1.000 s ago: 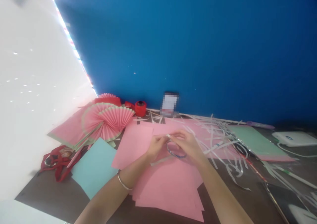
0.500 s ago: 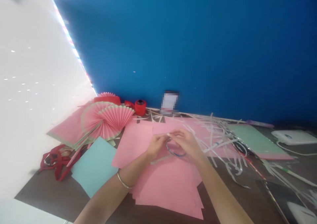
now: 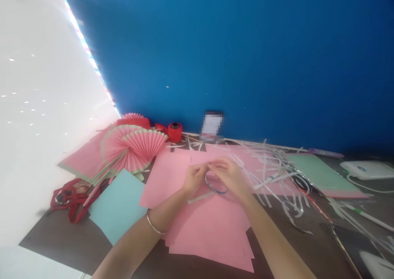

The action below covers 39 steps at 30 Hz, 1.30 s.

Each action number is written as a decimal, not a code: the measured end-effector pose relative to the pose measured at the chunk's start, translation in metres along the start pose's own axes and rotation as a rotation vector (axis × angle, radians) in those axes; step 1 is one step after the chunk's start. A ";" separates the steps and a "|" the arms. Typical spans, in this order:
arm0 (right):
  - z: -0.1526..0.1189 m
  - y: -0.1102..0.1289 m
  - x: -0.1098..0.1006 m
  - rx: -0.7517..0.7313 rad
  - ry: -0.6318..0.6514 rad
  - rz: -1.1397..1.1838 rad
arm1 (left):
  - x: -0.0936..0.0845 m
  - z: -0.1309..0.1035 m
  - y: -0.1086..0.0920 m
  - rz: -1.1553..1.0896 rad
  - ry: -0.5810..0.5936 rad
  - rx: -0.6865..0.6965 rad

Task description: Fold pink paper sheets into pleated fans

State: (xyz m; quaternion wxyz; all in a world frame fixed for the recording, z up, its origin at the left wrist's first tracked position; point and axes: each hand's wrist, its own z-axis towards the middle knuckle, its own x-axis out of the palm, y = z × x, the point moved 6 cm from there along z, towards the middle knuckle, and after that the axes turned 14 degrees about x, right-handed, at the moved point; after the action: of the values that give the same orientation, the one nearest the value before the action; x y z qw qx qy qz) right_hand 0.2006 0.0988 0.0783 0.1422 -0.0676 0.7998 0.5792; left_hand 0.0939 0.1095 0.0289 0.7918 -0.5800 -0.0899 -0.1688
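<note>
My left hand [image 3: 195,178] is closed in a pinch, its fingertips meeting those of my right hand [image 3: 228,176] above pink paper sheets [image 3: 209,238]. What the left fingertips pinch is too small to make out. A thin blue-and-white ring [image 3: 219,192], perhaps a narrow tape roll, hangs beneath my right hand, whose fingers close over its upper part. Below the hands a pale narrow strip [image 3: 200,198] lies on the pink paper.
To the left are pleated pink fans [image 3: 146,145], a light-blue sheet [image 3: 118,207] and a red strap [image 3: 72,205]. A red tape roll [image 3: 175,133] and a blurred-out upright object [image 3: 211,126] stand by the blue wall. White strips [image 3: 271,176] and a green sheet [image 3: 326,174] lie right.
Both hands stay together over the pink paper. The fingertips have shifted slightly, and the ring has moved a little left and up. The whole view has moved slightly.
</note>
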 end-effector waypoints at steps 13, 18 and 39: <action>-0.019 0.008 -0.013 -0.104 0.006 -0.232 | -0.022 0.005 0.017 -0.065 -0.213 -0.105; -0.023 0.008 -0.027 -0.102 -0.012 -0.211 | -0.028 0.006 0.022 -0.154 -0.295 -0.122; -0.023 -0.010 -0.034 -0.683 -0.106 -1.185 | -0.027 0.007 0.024 -0.326 -0.340 -0.214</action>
State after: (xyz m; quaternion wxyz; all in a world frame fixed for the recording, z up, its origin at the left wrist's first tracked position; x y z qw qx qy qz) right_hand 0.2317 0.0723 0.0865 0.4447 -0.5062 0.3924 0.6261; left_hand 0.0785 0.1270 0.0006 0.6620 -0.6583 -0.2954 -0.2028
